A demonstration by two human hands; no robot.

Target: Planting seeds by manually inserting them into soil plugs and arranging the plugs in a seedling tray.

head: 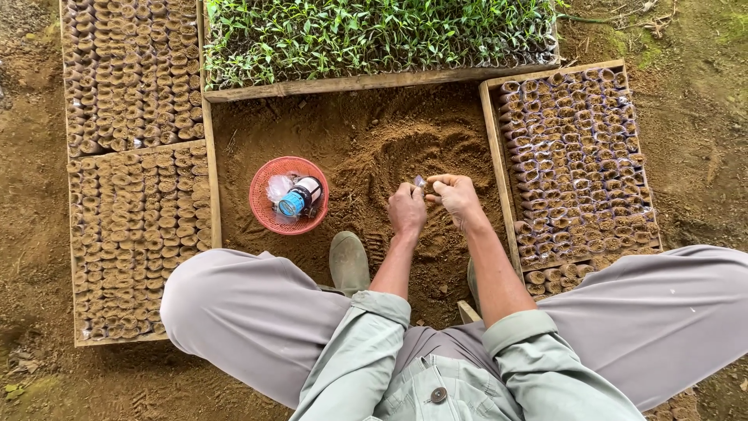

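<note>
My left hand point(407, 210) and my right hand point(456, 196) meet over a patch of loose brown soil point(389, 148). Between their fingertips they pinch a small clear plastic bag point(420, 182), which looks partly filled with soil. Both hands have their fingers closed around it. My knees in grey trousers spread to either side, and a grey rubber boot point(348, 261) rests on the soil just left of my left forearm.
A red plastic basket point(267, 214) with a blue-capped bottle point(300, 196) and clear bags sits left of the hands. Wooden-framed beds of soil-filled bags lie at left point(132, 210), upper left point(128, 70) and right point(576, 156). Green seedlings point(374, 35) fill the far bed.
</note>
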